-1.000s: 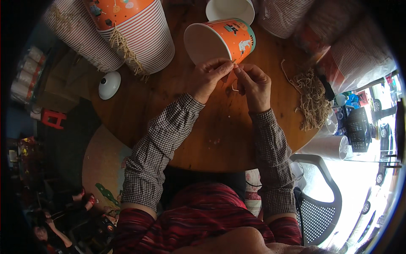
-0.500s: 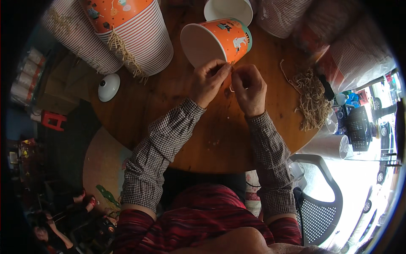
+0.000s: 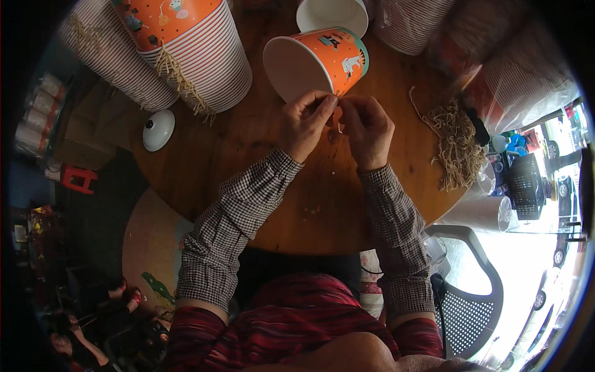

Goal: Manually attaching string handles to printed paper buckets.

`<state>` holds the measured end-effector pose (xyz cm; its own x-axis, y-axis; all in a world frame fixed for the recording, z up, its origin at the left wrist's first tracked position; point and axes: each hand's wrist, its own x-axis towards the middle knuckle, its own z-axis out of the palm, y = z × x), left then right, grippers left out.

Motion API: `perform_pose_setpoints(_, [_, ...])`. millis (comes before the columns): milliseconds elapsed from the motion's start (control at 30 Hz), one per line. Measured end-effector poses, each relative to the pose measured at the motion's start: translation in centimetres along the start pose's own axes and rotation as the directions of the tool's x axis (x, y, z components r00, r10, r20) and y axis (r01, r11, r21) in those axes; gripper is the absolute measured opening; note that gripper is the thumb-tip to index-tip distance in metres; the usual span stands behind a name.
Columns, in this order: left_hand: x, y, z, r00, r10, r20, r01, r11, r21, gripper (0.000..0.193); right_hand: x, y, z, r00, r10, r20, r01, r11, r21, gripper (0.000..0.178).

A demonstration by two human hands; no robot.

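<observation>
An orange printed paper bucket (image 3: 342, 61) lies tipped on its side, its white open mouth turned to the left. Just below its rim my left hand (image 3: 308, 124) pinches with thumb and forefinger. Close beside it, my right hand (image 3: 369, 131) pinches too, the fingertips of both nearly meeting. A short pale end of string (image 3: 340, 128) hangs between them; the rest is hidden by the fingers. To the right lies a tangled bundle of beige strings (image 3: 458, 149).
A tall nested stack of buckets (image 3: 207, 62) with strings dangling stands left. A white lid (image 3: 158, 131) lies beside it. Another white bucket (image 3: 333, 15) stands behind, and plastic-wrapped stacks (image 3: 520, 74) fill the right back. A grey chair (image 3: 471, 297) is beside the wooden table (image 3: 279, 217).
My right hand's fingers have shifted slightly and straightened at the bucket's rim. The left hand stays almost where it was, and the bucket has barely moved.
</observation>
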<state>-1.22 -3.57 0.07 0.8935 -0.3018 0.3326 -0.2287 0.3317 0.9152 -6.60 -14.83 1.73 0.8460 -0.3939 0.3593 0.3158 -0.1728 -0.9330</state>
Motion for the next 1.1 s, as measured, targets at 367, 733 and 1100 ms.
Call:
perform_pose_setpoints(367, [0.0,-0.4,-0.3,0.999,-0.036,0.003,0.036,0.999,-0.036,0.015,0.0,0.3,0.1,1.000,0.012,-0.003,-0.012,1.000,0.012,0.010])
perform_pose_setpoints(733, [-0.2,-0.7,0.0,0.997,0.039,-0.060,-0.039,0.999,0.008,0.014,-0.1,0.6,-0.2,0.977,-0.213,0.029,0.212,0.933,-0.291,0.009])
perform_pose_setpoints(1100, [-0.1,0.1,0.5,0.996,0.050,-0.075,-0.045,0.997,0.065,0.006,-0.1,-0.1,-0.5,0.964,-0.259,0.059,0.265,0.913,-0.309,0.006])
